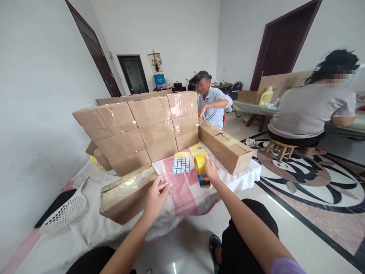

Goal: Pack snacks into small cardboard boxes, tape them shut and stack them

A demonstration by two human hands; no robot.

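My right hand (211, 169) grips a tape dispenser (204, 180), a blue and orange one with a black end, loaded with a wide yellow roll of tape (200, 164). It is held above the front of the cloth-covered table. To its left, my left hand (156, 195) has its fingers curled toward the thumb; anything between them is too small to make out. A sheet of blue-bordered labels (180, 166) lies between and beyond the hands. Close to my left wrist is a long taped cardboard box (128, 192).
Stacked cardboard boxes (155, 131) form a wall behind the labels. Another long box (225, 146) lies at the right edge. A white perforated scoop (67, 211) rests on the left. One person (215, 99) sits across; another person (310, 101) sits on a stool at right.
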